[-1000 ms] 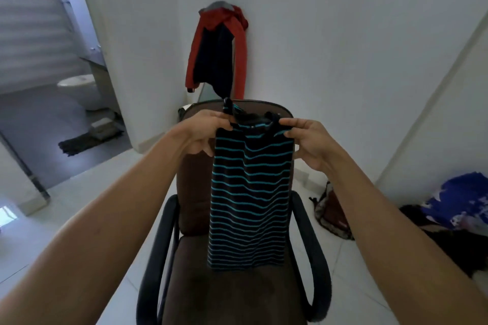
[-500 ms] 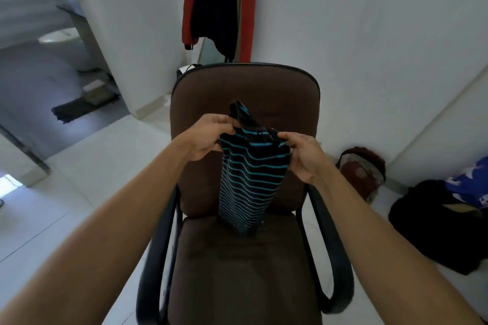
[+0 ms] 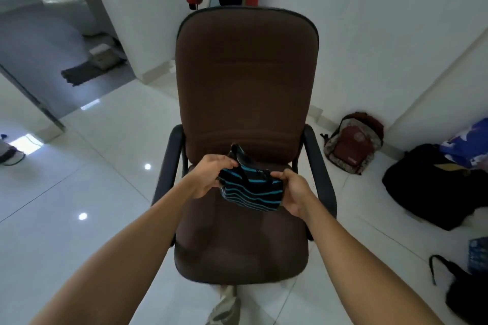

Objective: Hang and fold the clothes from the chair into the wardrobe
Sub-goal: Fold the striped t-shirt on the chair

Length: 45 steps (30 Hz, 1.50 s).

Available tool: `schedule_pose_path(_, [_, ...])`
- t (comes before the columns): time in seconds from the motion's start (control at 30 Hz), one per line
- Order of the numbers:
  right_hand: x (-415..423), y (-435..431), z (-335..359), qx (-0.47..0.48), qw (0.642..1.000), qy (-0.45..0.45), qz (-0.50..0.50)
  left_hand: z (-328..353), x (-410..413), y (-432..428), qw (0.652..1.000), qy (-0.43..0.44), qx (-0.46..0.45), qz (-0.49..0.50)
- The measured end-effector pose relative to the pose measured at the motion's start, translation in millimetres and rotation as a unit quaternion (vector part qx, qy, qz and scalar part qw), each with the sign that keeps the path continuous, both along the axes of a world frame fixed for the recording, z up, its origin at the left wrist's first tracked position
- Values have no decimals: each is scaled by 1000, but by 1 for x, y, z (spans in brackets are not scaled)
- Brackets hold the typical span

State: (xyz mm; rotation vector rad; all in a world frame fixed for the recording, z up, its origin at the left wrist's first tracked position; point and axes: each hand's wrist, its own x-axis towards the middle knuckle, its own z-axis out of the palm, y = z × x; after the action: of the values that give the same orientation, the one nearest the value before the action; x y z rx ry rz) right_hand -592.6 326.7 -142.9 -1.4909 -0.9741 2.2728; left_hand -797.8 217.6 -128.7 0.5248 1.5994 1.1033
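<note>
Hands meet over the brown chair (image 3: 247, 82). The left hand (image 3: 208, 178) and the right hand (image 3: 294, 194) each pinch one side of a small striped top (image 3: 250, 192), fingers closed tight on the cloth. The top is dark with blue lines, bunched up, and hangs just above the seat near the chair's back. On the floor to the right sit a red backpack (image 3: 352, 144) by the wall and a black bag (image 3: 427, 187); I cannot tell what is inside them.
</note>
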Motion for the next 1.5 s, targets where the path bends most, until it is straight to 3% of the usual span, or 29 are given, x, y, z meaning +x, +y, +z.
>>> schedule_pose_path(0.3, [95, -124, -84, -87, 993, -73, -15, -96, 93, -125, 990, -51, -129, 11])
schedule_pose_path(0.5, [107, -138, -111, -104, 988, -110, 26, -125, 107, -150, 980, -79, -184, 20])
schedule_pose_path(0.77, [41, -35, -167, 121, 972, -183, 87, -193, 34, -80, 990, 106, -92, -23])
schedule_pose_path(1.0, [-11, 49, -273, 259, 898, -239, 263, -296, -21, -17, 960, 210, -147, -108])
schedule_pose_path(1.13, [-26, 65, -308, 291, 875, -254, 291, -326, -32, -4, 949, 245, -163, -115])
schedule_pose_path(1.33, [-36, 71, -332, 283, 869, -279, 297, -349, -41, 4, 943, 259, -171, -121])
schedule_pose_path(1.5, [-16, 45, -324, 289, 890, -279, 217, -334, -26, -13, 962, 228, -151, -19])
